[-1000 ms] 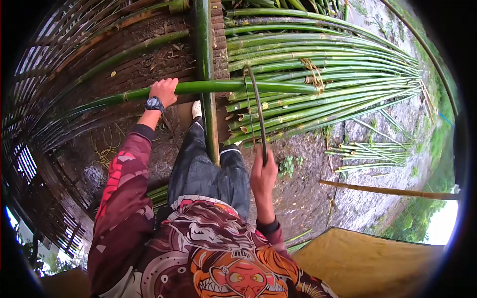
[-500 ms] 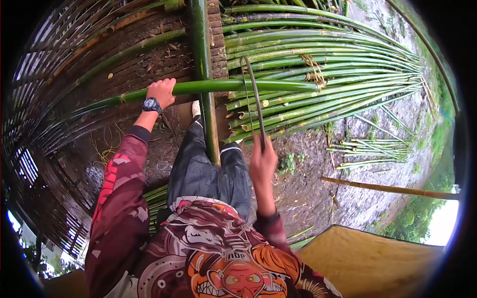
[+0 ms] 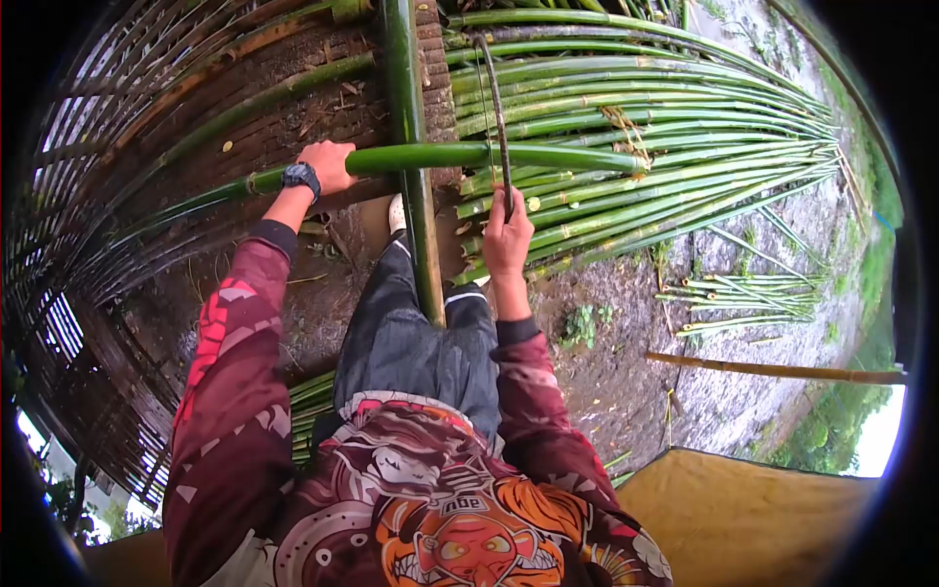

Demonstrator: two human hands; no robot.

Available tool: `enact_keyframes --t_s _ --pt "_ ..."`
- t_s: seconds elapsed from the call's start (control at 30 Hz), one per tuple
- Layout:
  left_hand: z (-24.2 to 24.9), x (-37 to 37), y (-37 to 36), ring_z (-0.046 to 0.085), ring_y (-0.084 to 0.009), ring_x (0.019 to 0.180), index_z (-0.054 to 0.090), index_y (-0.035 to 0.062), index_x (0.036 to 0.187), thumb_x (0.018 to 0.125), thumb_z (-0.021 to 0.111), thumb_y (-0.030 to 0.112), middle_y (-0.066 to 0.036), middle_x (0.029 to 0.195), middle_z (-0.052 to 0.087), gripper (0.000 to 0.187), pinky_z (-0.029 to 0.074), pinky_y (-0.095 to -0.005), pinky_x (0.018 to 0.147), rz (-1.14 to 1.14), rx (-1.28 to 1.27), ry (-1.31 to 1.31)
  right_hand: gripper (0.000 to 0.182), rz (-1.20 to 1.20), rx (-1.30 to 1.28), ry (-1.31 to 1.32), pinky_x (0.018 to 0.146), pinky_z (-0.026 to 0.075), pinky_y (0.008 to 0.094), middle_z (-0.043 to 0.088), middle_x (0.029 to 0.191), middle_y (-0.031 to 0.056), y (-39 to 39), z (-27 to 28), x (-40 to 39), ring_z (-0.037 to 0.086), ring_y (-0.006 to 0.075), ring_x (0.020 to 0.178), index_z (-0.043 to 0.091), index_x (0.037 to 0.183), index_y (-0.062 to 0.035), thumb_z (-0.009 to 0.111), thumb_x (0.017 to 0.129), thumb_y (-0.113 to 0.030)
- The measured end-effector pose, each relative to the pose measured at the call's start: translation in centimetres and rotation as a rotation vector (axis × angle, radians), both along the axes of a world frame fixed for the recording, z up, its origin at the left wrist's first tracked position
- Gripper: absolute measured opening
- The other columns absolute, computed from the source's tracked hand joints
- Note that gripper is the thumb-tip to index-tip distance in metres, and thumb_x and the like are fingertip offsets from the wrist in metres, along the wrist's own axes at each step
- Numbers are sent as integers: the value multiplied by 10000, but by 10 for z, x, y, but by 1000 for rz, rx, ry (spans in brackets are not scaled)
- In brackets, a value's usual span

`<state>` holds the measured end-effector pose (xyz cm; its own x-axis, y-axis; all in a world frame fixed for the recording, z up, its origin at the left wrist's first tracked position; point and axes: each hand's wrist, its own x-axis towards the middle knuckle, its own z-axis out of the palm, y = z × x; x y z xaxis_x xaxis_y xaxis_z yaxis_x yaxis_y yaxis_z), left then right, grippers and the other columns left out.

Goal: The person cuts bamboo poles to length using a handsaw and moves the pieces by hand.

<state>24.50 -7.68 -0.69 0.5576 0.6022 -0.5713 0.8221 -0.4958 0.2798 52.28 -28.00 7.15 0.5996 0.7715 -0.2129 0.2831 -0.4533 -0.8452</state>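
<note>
My left hand [image 3: 330, 167], with a watch on the wrist, is closed over a thick green bamboo pole [image 3: 421, 158]. The pole lies crosswise on another green bamboo pole [image 3: 424, 249] that runs away from me between my legs. To the right of that crossing, my right hand [image 3: 509, 235] grips the lower end of a bow saw [image 3: 504, 122]. The saw's curved frame passes over the held pole, and its thin blade [image 3: 492, 132] lies across it. Whether the blade has cut into the bamboo is too small to tell.
Many long green bamboo poles [image 3: 626, 103] lie stacked ahead and to the right. A smaller pile of short bamboo pieces [image 3: 748, 293] rests on muddy ground. Slatted bamboo [image 3: 127, 88] stands at the left, and a tan tarp [image 3: 753, 519] hangs at the lower right.
My right hand has pushed the bow saw forward, away from my body, along the same line across the pole. My left hand keeps its hold on the bamboo.
</note>
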Motion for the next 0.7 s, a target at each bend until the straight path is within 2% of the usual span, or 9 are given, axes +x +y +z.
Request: enact_keyframes --t_s 0.03,0.23,0.3,0.4,0.5,0.57,0.63,0.67,0.7 --pt "1 2 1 712 -422 886 690 138 984 779 734 386 -196 905 743 324 584 -541 805 -4 -13 12 234 -25 -57 56 571 426 338 564 697 109 0 27 0 503 148 616 663 1129 -29 556 1070 -229" --pt "3 4 8 711 -398 948 701 123 1021 765 736 379 -198 953 745 364 579 -516 858 10 -76 12 277 -45 -330 21 598 434 323 562 705 104 -79 140 -19 512 142 647 669 1144 -5 544 1074 -242" --pt "2 3 10 715 -399 956 698 128 1036 790 726 396 -185 994 751 365 580 -521 863 -11 -102 20 278 4 -365 32 630 522 448 663 824 257 -72 137 -15 678 459 759 645 1251 -64 582 1042 -236" --pt "3 4 3 720 -421 896 698 131 1023 785 714 386 -189 948 754 349 582 -536 840 2 -48 2 216 39 -231 -29 581 488 434 653 767 235 -9 61 -9 679 416 696 652 1148 -39 569 1049 -213" --pt "-1 -2 1 697 -418 924 691 138 1097 763 737 373 -194 930 739 410 578 -548 812 10 -18 -66 233 -11 -233 7 572 474 421 670 729 201 -1 66 2 680 333 633 671 1121 -33 578 1051 -235" --pt "7 4 -5 655 -383 1037 651 153 1205 745 774 290 -172 1049 703 495 549 -523 872 -26 42 -63 236 -20 -237 14 576 477 416 668 729 198 -5 72 0 685 324 639 671 1127 -33 576 1052 -235" --pt "9 5 -37 579 -344 1134 594 152 1283 709 821 213 -132 1170 614 621 493 -483 948 43 516 -146 255 9 -214 -24 581 484 402 647 702 185 -3 62 -6 690 279 639 672 1143 -31 573 1056 -249" --pt "-28 -2 -57 548 -331 1163 571 138 1294 673 853 182 -115 1224 560 683 449 -458 989 112 535 -169 244 -3 -203 -34 572 482 394 637 684 170 -2 60 -9 683 258 626 675 1146 -37 574 1057 -241" --pt "-26 6 -66 570 -320 1127 604 143 1228 683 846 197 -97 1165 588 599 455 -467 976 164 628 -232 234 -16 -201 -43 564 481 386 626 665 154 -5 57 -12 677 236 613 678 1148 -43 576 1058 -233"
